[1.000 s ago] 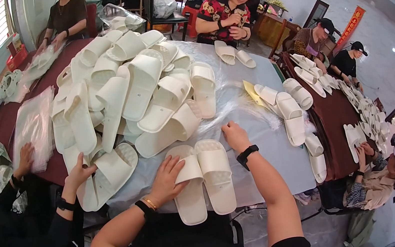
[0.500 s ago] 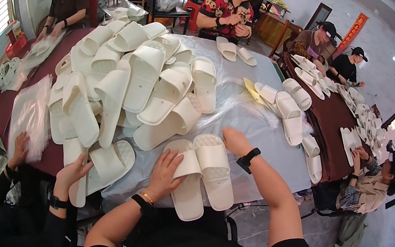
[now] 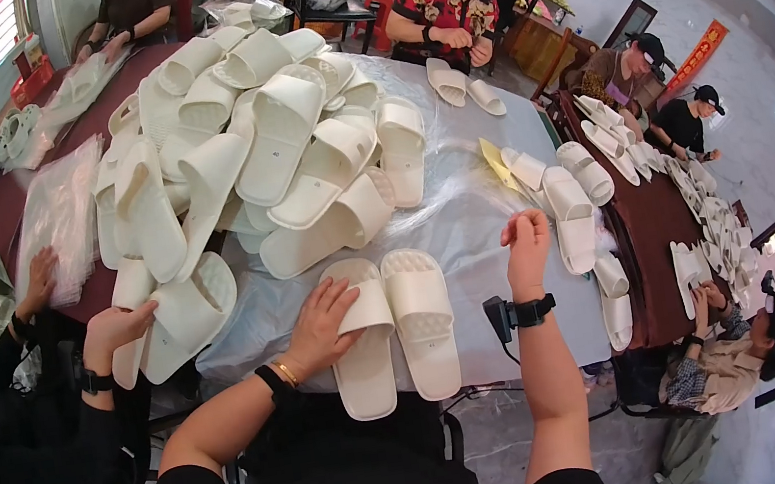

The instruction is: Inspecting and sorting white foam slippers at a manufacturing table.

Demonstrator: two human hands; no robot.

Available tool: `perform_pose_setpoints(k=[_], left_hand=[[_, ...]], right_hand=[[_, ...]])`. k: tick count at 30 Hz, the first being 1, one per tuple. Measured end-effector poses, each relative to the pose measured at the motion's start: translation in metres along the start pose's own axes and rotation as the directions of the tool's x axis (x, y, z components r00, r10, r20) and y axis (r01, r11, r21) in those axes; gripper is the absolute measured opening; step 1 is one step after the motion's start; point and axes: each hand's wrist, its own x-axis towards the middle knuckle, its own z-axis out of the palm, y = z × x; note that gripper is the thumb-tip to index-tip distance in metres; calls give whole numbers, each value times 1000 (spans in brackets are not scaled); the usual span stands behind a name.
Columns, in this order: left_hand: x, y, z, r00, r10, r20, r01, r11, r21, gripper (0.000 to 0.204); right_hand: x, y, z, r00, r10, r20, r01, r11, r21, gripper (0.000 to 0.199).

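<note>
I'm likely steadying the slipper pair, left fingers draped, grip unclear. My empty, half-curled right fingers should widen next.

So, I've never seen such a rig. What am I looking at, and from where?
No machine here: these are a person's bare hands, seen from above by a fisheye camera worn on the head, which bends straight edges. The left hand rests over the broad strap of a white, open-toed slipper; a matching white slipper lies beside it. The right hand is raised, fingers curled, with nothing visible in it. Beyond, a heap of white slippers lies on a pale grey-blue covered table. A co-worker's hand, at left, touches another white slipper.
</note>
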Motion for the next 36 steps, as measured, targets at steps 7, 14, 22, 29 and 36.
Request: perform_pose_setpoints(k=[7,14,22,29,36], left_hand=[[1,-5,-6,999,-3,53,4,1000,-25,70],[5,-13,-20,999,-12,32,16,993,-116,63],[13,-23,-11,977,-173,-120,143,964,-223,32],[25,-19,-20,973,-228,-46,215,957,-192,24],[43,-23,-17,981,-189,37,190,981,-30,22]], right_hand=[[-47,-46,7,957,152,247,-84,960,-267,9],[-142,-69,23,761,405,507,119,681,-723,7],[-195,-57,22,689,569,448,83,552,-830,13],[-211,-25,59,780,462,423,107,568,-816,13],[-208,-3,94,857,360,369,88,603,-793,13]])
